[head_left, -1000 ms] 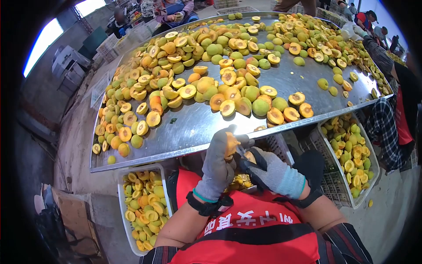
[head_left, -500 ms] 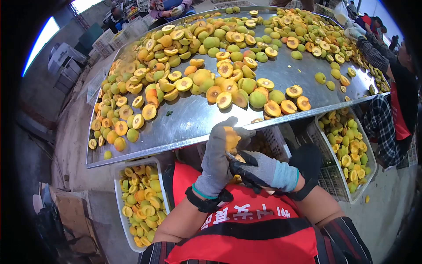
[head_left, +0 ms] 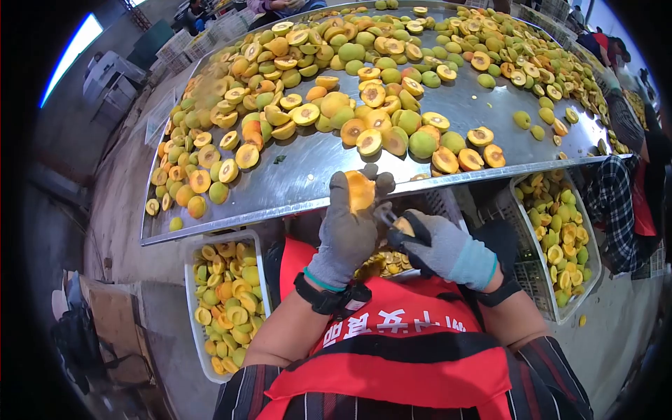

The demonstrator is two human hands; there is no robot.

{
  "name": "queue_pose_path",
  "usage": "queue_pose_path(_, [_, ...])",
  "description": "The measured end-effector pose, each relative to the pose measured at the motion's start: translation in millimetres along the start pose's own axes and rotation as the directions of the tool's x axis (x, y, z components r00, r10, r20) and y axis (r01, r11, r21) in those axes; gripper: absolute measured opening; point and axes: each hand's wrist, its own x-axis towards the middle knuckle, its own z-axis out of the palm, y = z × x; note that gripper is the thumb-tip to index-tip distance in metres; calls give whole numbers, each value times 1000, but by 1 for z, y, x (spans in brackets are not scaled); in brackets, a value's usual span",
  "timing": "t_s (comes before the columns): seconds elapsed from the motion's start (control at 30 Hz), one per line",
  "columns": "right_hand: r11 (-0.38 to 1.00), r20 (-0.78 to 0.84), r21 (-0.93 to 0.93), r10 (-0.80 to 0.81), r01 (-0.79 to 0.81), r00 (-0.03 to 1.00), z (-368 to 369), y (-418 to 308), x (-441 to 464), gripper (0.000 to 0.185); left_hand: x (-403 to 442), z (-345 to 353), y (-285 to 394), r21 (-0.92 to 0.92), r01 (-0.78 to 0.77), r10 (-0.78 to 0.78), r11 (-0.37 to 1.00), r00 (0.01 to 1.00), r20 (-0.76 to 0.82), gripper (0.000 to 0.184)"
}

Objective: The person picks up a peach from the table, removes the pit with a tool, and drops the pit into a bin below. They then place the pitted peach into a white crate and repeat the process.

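Observation:
My left hand [head_left: 346,234], in a grey glove with dark fingertips, holds an orange fruit half [head_left: 360,191] upright, just in front of the metal table's near edge. To its right my right hand [head_left: 434,245], gloved in grey and black, is closed round a small tool [head_left: 385,213] with a metal end and a light-coloured handle. The tool's end is close to the fruit half but seems apart from it. Halved and whole yellow-green fruit [head_left: 336,105] lies piled on the metal table [head_left: 301,187] beyond both hands.
A crate of fruit halves [head_left: 260,280] stands at the lower left, another [head_left: 595,262] at the right. Between them, below my hands, is a container of small pieces [head_left: 392,263]. A co-worker in checked sleeves [head_left: 616,196] is at the right edge; other people are at the far side.
My right hand and the tool have drawn away from the fruit. My left hand has raised the fruit half, whose orange face now shows more. The view has shifted slightly.

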Motion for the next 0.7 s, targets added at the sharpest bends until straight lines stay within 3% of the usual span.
queue_pose_path(0.03, [981,-80,-79,-181,175,980,9,12,5,30,-1,0,6,-668,308,-253,677,950,181,55])
queue_pose_path(0.07, [957,-182,-168,-268,238,946,17,15,5,31,-1,3,7,-671,298,-244,679,954,176,55])
queue_pose_path(0.13, [977,-79,-137,-178,166,981,16,4,11,36,-5,5,8,-601,280,-227,748,960,164,55])
queue_pose_path(0.2, [943,27,-302,-138,139,990,18,0,14,41,-6,-7,22,-629,325,-302,706,942,148,55])
queue_pose_path(0.27, [896,-36,-429,-141,112,989,20,16,18,40,-12,-30,38,-567,165,-140,807,986,87,56])
queue_pose_path(0.3, [906,-72,-407,-162,119,984,15,31,23,38,-18,-49,48,-561,154,-127,813,988,87,57])
queue_pose_path(0.33, [915,-109,-385,-176,122,978,9,43,27,37,-25,-76,54,-475,101,-80,874,995,63,57])
queue_pose_path(0.37, [927,-147,-348,-203,141,968,1,41,30,33,-35,-113,60,237,-122,125,964,992,2,54])
queue_pose_path(0.4, [921,-280,-372,-229,115,932,-3,32,29,29,-52,-151,67,533,-70,119,843,991,-58,48])
queue_pose_path(0.43, [948,-313,-308,-176,76,933,-8,33,33,28,-71,-160,94,343,106,-27,933,973,-228,38])
queue_pose_path(0.47, [970,-342,-241,-121,38,932,-15,36,37,26,-89,-193,100,678,244,-23,694,948,-317,30])
queue_pose_path(0.5, [973,-372,-205,-173,101,912,-18,47,44,25,-90,-196,130,911,159,-94,380,987,-133,42])
queue_pose_path(0.53, [976,-385,-207,-142,65,912,-19,58,50,25,-97,-215,132,984,159,-57,78,986,-155,47])
queue_pose_path(0.6, [981,-444,-151,-177,121,878,-11,65,54,26,-67,-239,138,989,148,73,9,986,-148,54])
queue_pose_path(0.67, [982,-401,-177,-127,59,907,-4,43,48,25,-11,-253,121,987,151,140,58,977,-158,55])
queue_pose_path(0.7, [977,-399,-155,-197,146,896,2,63,50,24,16,-259,107,983,152,200,101,965,-170,56])
